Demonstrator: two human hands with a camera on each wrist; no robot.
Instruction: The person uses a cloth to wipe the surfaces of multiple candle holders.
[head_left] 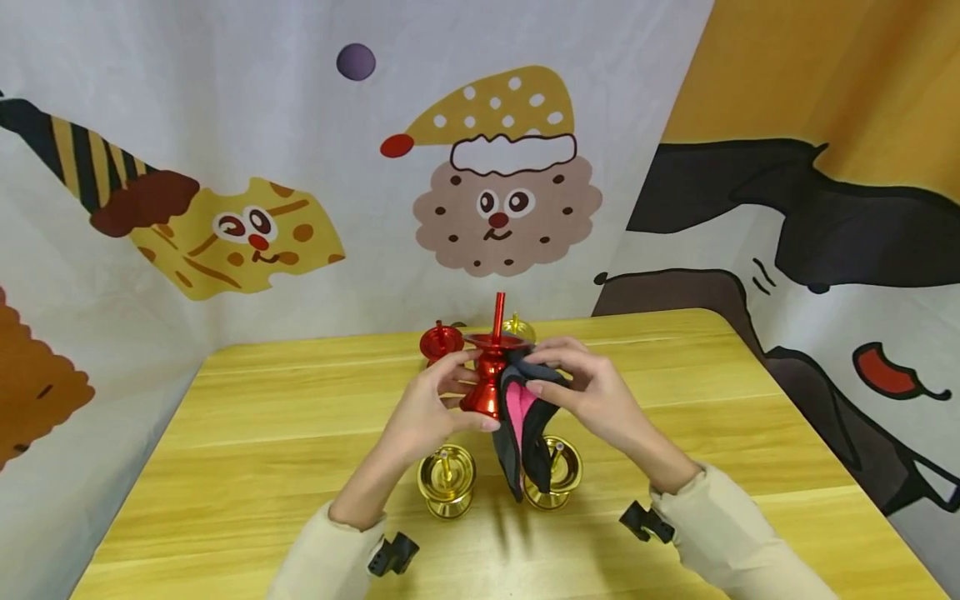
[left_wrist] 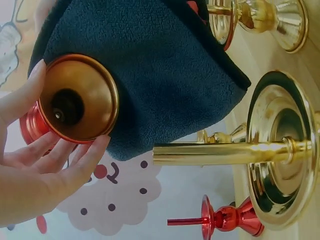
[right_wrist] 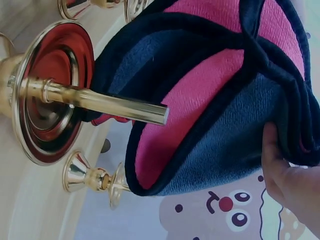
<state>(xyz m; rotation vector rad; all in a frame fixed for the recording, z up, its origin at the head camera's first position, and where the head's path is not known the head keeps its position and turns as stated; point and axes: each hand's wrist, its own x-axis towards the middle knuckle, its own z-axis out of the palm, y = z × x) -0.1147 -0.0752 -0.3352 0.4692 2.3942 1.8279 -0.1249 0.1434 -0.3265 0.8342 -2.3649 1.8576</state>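
In the head view my left hand (head_left: 431, 404) grips a red metal candle holder (head_left: 491, 387) by its flared foot, above the table. It has a waisted stem, a dish and a thin upright tube. Seen from the left wrist, the hollow brassy underside of the held candle holder (left_wrist: 95, 95) faces the camera, fingers and thumb around its rim. My right hand (head_left: 600, 390) pinches a dark blue-grey and pink cloth (head_left: 508, 454) with black edging. This cloth (right_wrist: 220, 125) hangs in folds against the red holder's right side, partly hiding it.
On the wooden table (head_left: 285, 467), two gold candle holders stand in front, one left (head_left: 447, 482) and one right (head_left: 566, 475), the latter partly behind the cloth. Farther back are another red holder (head_left: 441, 343) and a gold one (head_left: 519, 328). A printed curtain (head_left: 300, 100) hangs behind the table.
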